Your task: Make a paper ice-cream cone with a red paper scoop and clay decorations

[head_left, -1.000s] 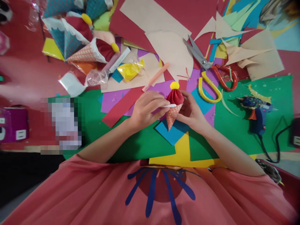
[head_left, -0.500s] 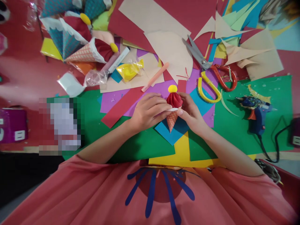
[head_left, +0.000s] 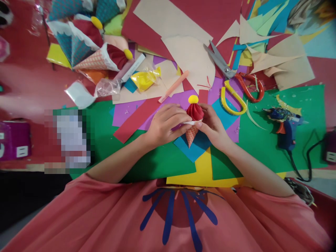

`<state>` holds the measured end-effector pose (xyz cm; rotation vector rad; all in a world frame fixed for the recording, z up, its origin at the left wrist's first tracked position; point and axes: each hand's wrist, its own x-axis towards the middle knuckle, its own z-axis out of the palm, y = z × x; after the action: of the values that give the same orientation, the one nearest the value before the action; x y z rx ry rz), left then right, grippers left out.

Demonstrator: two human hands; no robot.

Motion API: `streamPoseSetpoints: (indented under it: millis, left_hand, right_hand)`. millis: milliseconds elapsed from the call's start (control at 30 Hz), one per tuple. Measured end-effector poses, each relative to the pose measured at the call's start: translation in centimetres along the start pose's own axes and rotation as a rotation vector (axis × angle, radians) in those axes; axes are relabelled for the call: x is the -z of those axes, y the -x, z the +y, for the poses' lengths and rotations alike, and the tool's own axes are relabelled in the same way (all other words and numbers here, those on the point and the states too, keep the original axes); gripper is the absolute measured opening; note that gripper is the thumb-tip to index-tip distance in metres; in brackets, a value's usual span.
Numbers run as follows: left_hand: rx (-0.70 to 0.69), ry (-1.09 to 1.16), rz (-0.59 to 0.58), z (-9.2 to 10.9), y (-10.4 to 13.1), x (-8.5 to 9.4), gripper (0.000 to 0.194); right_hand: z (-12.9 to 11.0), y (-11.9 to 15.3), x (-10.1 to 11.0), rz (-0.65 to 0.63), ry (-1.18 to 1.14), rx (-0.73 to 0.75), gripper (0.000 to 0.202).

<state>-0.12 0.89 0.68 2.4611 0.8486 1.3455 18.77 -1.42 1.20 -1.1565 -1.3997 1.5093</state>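
A small paper ice cream cone [head_left: 192,135], patterned in orange and white, hangs point down between my hands. Pleated red paper [head_left: 195,112] fills its top, with a yellow oval [head_left: 193,99] above that. Round the cone's rim runs a white strip [head_left: 189,123]. My left hand [head_left: 168,124] pinches the strip's loose end between fingers and thumb. On the other side my right hand [head_left: 213,126] grips the cone, its thumb pressed on the strip at the rim and its fingers behind. Below the cone lies a blue paper piece [head_left: 193,154].
Scissors [head_left: 231,75] with open blades lie on paper scraps at the back right. A glue gun [head_left: 288,129] with a cord rests on the green sheet [head_left: 262,154]. Finished cones [head_left: 96,57], a marker [head_left: 133,67] and a yellow wrapped packet [head_left: 145,79] are at the back left.
The cone has tilted slightly, its tip shifting a little left. More of the white strip shows near my left fingers. Both hands stay in almost the same place.
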Motion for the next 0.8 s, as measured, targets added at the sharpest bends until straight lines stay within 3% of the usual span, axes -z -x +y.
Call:
streamPoseSetpoints:
  millis: [267,433,800]
  left_hand:
    - [0.043,-0.097,-0.068,-0.1,0.5,-0.1,0.025]
    - [0.068,-0.032,-0.032,0.1,0.3,0.2,0.023]
    - [0.088,0.012,0.044,0.0,-0.2,0.7,0.006]
  right_hand:
    - [0.4,0.0,0.0,0.016,0.012,0.002,0.061]
    - [0.2,-0.3,0.4,-0.003,-0.077,-0.017,0.055]
    - [0.7,-0.4,1.2,-0.058,-0.256,-0.135,0.064]
